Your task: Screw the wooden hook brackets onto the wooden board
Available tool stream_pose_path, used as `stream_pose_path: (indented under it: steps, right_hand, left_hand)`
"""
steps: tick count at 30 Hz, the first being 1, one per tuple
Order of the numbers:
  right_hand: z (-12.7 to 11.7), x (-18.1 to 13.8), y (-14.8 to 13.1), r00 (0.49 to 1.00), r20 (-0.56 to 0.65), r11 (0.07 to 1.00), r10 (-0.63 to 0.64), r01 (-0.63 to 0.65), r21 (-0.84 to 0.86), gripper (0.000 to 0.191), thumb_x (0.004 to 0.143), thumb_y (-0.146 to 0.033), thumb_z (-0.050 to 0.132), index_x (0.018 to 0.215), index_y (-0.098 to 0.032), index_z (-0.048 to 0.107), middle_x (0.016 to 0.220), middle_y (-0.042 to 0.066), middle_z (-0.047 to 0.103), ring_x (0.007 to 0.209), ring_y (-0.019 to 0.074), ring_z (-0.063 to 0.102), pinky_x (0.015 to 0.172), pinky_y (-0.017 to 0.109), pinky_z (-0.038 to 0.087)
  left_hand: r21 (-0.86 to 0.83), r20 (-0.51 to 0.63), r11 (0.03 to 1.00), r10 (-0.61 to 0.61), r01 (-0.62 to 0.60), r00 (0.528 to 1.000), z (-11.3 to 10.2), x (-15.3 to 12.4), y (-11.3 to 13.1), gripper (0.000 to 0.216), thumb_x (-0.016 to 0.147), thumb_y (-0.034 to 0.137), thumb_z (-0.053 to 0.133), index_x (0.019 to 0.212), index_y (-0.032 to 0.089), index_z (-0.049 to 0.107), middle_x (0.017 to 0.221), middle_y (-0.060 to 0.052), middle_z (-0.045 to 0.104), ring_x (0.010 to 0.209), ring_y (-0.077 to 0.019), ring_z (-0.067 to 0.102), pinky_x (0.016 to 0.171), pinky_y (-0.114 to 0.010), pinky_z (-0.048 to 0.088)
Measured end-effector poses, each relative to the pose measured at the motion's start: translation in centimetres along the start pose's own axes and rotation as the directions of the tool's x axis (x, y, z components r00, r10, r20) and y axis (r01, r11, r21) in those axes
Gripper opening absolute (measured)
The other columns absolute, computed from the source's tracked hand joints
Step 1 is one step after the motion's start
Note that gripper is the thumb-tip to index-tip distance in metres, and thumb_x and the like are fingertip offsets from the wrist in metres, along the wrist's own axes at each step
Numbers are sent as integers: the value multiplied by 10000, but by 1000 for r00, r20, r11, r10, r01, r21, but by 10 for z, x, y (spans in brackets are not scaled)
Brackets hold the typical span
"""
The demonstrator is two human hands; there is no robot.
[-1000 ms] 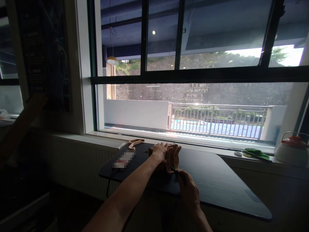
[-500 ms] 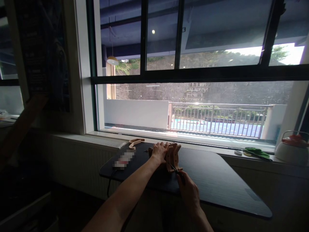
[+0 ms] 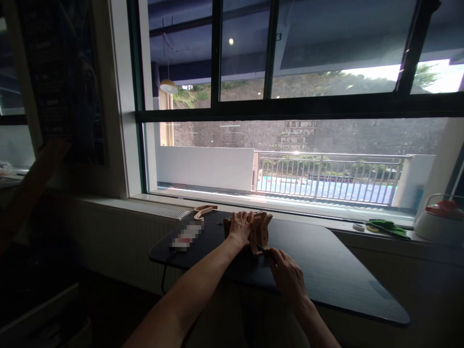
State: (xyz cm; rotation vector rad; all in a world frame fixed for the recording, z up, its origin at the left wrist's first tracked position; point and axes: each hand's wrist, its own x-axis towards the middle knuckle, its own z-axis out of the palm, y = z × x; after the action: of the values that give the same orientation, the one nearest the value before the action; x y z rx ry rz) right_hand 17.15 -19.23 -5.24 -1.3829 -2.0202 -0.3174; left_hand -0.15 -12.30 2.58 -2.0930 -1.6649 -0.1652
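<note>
A small brown wooden assembly (image 3: 260, 234) with curved side pieces and dark holes stands on the dark table (image 3: 319, 261). My left hand (image 3: 239, 228) grips it from the left, fingers bent over its top. A slim dark screwdriver (image 3: 263, 249) is closed in my right hand (image 3: 286, 270), which is at the assembly's lower right. Its thin shaft points up and left, with the tip at the curved side piece; exact contact is too small to make out. A loose curved wooden piece (image 3: 203, 211) lies at the table's far left corner.
A blurred-out power-strip-like object (image 3: 187, 237) with a cord lies on the table's left. Along the windowsill are a white kettle-like container (image 3: 437, 220) with a red lid, a green cloth or glove (image 3: 389, 228) and tape-like rings (image 3: 358, 226). A radiator (image 3: 145, 208) adjoins the table's left.
My right hand has shifted slightly up and right, and the screwdriver lies at a flatter angle. The assembly has turned a little; my left hand stays on it.
</note>
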Motion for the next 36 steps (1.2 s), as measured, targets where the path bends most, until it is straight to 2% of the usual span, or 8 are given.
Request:
stream_pose_path:
  steps: [3, 9, 14, 17, 24, 29, 33, 36]
  right_hand:
    - [-5, 3, -1, 999, 43, 1000, -21, 21, -12, 226, 909, -268, 368, 993, -222, 573, 917, 32, 667, 858, 183, 607, 719, 281, 375]
    - [-12, 13, -2, 993, 95, 997, 69, -64, -52, 287, 919, -382, 342, 851, -247, 585, 703, -2, 670, 637, 172, 629, 523, 263, 315]
    - [-22, 20, -2, 994, 111, 997, 12, -3, -76, 188, 888, -332, 425, 985, -248, 563, 892, 15, 658, 777, 159, 620, 571, 244, 342]
    - [-26, 24, -4, 991, 133, 995, -28, 41, -96, 159, 886, -282, 432, 894, -228, 582, 915, 30, 626, 827, 155, 597, 604, 239, 348]
    - [-16, 25, -5, 981, 181, 994, 65, -47, -102, 354, 935, -336, 316, 764, -209, 598, 775, 36, 643, 652, 151, 612, 526, 249, 325]
    - [-15, 27, -11, 982, 186, 996, 40, -23, -90, 206, 893, -292, 413, 1048, -253, 542, 917, 17, 655, 725, 162, 633, 523, 244, 314]
    - [-16, 29, -16, 979, 202, 995, 17, 2, -96, 188, 903, -233, 377, 968, -231, 554, 954, 31, 643, 754, 158, 630, 533, 248, 309]
    - [-15, 30, -14, 976, 214, 995, 51, -30, -99, 189, 904, -262, 380, 896, -222, 565, 900, 29, 662, 773, 171, 633, 548, 248, 313]
  left_hand:
    - [5, -2, 1000, 6, -6, 1000, 0, -3, 0, 1163, 537, 533, 723, 1410, 177, 42, 1311, -170, 336, 1148, -343, 305, 1004, -487, 165]
    - [8, -9, 1000, 10, -10, 1000, -2, -4, 0, 1141, 552, 539, 708, 1407, 177, 45, 1319, -169, 327, 1147, -333, 305, 985, -454, 197]
    - [7, -13, 1000, 12, -12, 1000, 0, -4, 0, 1140, 540, 559, 706, 1403, 173, 70, 1304, -169, 344, 1136, -334, 310, 984, -451, 199]
    - [6, -11, 1000, 14, -14, 1000, 0, -4, -1, 1139, 542, 566, 700, 1404, 172, 69, 1303, -167, 345, 1140, -336, 306, 988, -453, 195]
    - [3, -5, 1000, 11, -11, 1000, -1, -4, 0, 1161, 542, 544, 711, 1410, 205, 18, 1312, -161, 334, 1151, -352, 299, 982, -468, 208]
    - [-3, -17, 1000, 16, -16, 1000, 0, -5, 0, 1136, 547, 533, 710, 1403, 144, 74, 1305, -184, 334, 1143, -342, 305, 998, -455, 197]
    - [-7, -11, 1000, 10, -10, 1000, 0, -5, 0, 1135, 553, 516, 711, 1408, 180, 44, 1334, -170, 318, 1167, -351, 290, 998, -469, 191]
    - [-10, -9, 1000, 9, -9, 1000, -1, -5, 0, 1140, 558, 501, 714, 1410, 218, 13, 1343, -155, 321, 1176, -359, 288, 996, -482, 185]
